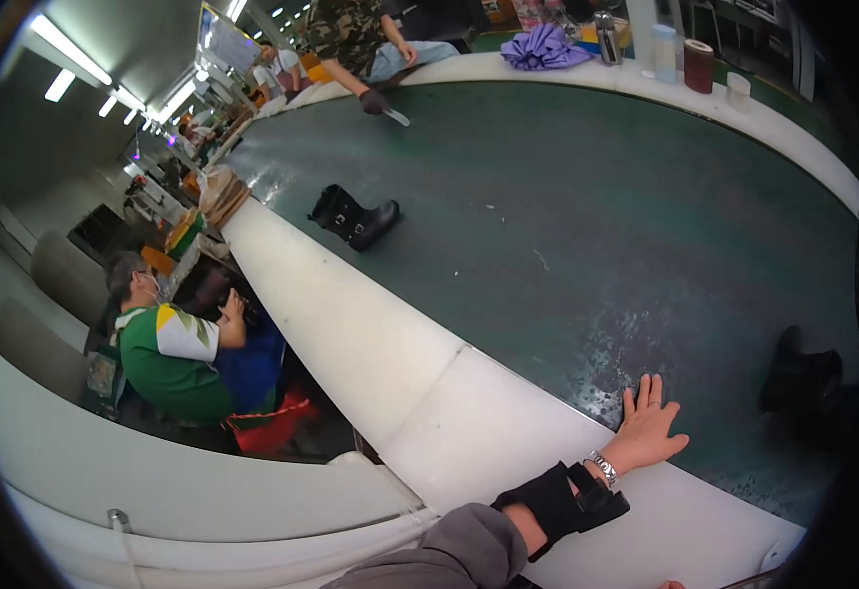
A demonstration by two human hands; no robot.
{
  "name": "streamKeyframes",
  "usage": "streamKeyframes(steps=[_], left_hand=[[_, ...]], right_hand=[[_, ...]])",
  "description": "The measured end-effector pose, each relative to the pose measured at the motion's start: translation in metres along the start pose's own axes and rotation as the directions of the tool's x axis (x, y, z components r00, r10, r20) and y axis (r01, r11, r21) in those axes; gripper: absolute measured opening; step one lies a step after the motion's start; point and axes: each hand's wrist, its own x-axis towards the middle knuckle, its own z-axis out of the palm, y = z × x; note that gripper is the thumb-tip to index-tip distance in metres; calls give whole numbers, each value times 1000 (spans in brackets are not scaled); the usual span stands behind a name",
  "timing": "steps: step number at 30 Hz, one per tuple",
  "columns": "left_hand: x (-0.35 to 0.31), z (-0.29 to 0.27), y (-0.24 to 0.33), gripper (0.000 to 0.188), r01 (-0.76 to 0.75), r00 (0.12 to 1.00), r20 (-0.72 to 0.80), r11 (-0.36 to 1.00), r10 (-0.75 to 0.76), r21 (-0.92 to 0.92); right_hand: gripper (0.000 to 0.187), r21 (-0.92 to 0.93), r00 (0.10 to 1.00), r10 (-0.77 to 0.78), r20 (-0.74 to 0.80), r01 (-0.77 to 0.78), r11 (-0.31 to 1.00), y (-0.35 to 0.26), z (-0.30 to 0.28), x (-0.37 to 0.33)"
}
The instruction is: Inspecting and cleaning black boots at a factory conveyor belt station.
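Note:
My left hand (648, 435) reaches over the near edge of a green belt surface (547, 196), fingers spread and holding nothing. A ring, a metal watch and a black wrist band are on that arm. At the bottom edge shows only a sliver of skin, probably my right hand (671, 585); its fingers are hidden. To the right of my left hand, a dark boot (798, 378) stands on the belt, partly lost in the dim rim. Farther off to the left, a black ankle boot (354, 217) with buckled straps stands on the belt, its toe pointing right.
A white ledge (429, 393) borders the belt. On the left sits a person (179, 353) in a green top, handling something dark. Across the belt, another person's gloved hand (375, 102) holds a pale flat tool (396, 117). Purple cloth (544, 47) and several cylindrical containers line the far ledge.

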Motion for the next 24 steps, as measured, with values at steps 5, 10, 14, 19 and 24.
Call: streamKeyframes(steps=[5, 10, 14, 19, 24], left_hand=[[1, 7, 4, 59, -62, 996, -75, 997, 58, -50], [4, 8, -1, 53, -88, 988, -134, 995, 80, -53], [10, 12, -6, 49, -113, 976, -197, 991, 97, -69], [21, 5, -10, 46, -74, 987, -155, 987, 51, -145], [25, 17, -4, 43, -138, 966, -236, 982, 105, -129]], right_hand=[[18, -43, 994, -99, -34, 98, 994, -19, -14, 3], [17, 4, 997, -79, -19, 79, 997, -22, -15, 5], [16, 69, 996, -70, -48, 74, 995, -34, -15, 9], [31, 330, 977, 187, 98, -209, 921, -30, -21, 8], [25, 483, 998, 65, -23, -46, 875, -33, -24, 2]])
